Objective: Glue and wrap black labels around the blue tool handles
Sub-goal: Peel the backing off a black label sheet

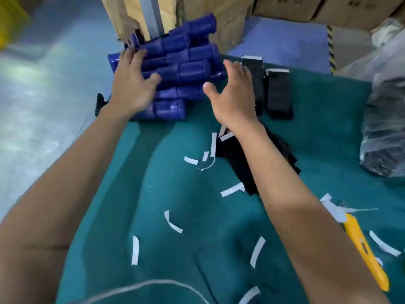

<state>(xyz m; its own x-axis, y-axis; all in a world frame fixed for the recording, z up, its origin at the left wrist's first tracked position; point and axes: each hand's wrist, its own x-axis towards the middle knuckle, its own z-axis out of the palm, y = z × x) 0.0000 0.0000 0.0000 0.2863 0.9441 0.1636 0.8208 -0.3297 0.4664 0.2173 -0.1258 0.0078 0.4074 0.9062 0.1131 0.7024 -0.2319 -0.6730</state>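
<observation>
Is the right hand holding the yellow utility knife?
No, the yellow utility knife lies on the green cloth, while the right hand is open and empty near the blue handles.

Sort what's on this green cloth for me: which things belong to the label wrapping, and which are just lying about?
For the job:
blue handles
stacked black labels
loose black labels

Lying about:
white paper strips
yellow cutter
plastic bag
cardboard boxes
</observation>
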